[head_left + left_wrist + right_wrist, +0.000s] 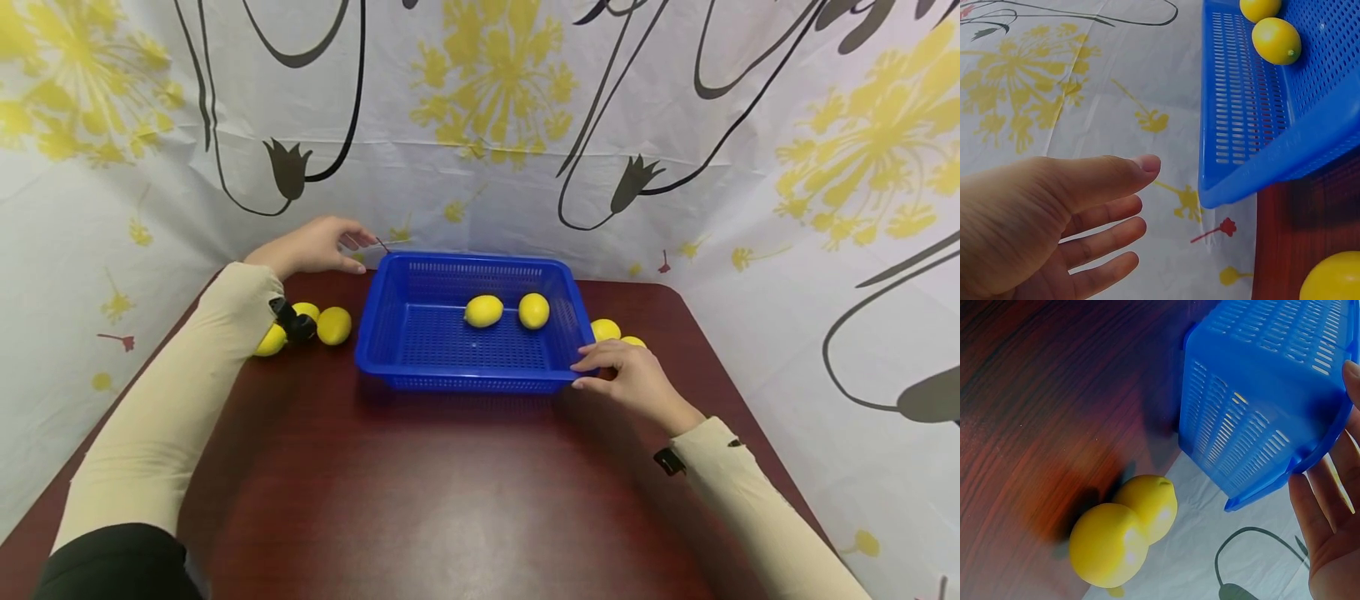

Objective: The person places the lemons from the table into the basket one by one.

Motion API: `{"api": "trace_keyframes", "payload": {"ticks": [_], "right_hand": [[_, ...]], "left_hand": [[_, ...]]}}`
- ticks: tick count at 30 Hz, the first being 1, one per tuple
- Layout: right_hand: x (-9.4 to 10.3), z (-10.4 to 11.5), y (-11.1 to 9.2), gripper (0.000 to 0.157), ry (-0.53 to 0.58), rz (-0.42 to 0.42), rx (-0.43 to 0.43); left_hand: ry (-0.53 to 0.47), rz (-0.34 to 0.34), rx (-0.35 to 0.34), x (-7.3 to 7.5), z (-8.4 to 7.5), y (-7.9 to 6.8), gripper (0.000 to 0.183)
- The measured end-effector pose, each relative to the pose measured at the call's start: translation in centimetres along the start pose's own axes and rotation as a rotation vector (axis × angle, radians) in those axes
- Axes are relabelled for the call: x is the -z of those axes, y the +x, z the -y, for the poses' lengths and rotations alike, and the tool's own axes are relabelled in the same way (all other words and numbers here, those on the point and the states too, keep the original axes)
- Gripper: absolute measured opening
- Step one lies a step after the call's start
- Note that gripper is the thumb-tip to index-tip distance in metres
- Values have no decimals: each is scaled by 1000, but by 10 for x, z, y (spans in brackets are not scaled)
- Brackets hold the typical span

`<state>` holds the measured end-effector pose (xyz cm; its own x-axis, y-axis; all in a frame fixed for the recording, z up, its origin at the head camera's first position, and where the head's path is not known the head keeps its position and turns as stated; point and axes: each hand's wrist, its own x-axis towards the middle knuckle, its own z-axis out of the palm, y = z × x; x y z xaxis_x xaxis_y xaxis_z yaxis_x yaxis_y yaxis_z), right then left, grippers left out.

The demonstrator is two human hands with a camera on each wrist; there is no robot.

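A blue plastic basket (474, 375) with slotted walls is at the far side of the table, two lemons (483, 311) lying in it. At its front right corner my right hand (630, 375) grips the rim; in the right wrist view the fingers (1310, 512) curve against the rim's outer edge and the thumb lies on the other side. My left hand (318, 244) is held just off the back left corner, apart from the basket. In the left wrist view its thumb and fingers (1107, 240) are spread loosely around nothing.
Left of the basket, several lemons (333, 326) lie on the dark red wooden table (450, 483), partly behind the left wrist's camera. Two more lemons (1109, 545) lie to the right of the basket, close to the right hand. A flower-printed white cloth (480, 192) hangs behind the table.
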<state>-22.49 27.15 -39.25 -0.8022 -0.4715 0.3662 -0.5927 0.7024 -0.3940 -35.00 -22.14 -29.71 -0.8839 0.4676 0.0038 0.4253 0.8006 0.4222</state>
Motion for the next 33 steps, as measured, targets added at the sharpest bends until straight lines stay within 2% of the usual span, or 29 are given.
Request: {"api": "trace_keyframes", "payload": {"ticks": [9,15,23,29,33], "right_hand": [[-1,-2,-1,23,3,-3,-2],[-1,-1,-1,22,7,-8,-6],[-1,-1,0,22,6,-6,-7],[-1,-1,0,22,6,-3,-11],[-1,-1,0,21,5,-4,-5]], "left_hand": [[-15,-17,34,-9,13,-17,49],[-40,6,74,-19,21,-25,50],[-44,39,76,-37,35,-30,48],[-40,64,122,-50,48,-34,46],[-39,75,121,-56,53,-37,46]]}}
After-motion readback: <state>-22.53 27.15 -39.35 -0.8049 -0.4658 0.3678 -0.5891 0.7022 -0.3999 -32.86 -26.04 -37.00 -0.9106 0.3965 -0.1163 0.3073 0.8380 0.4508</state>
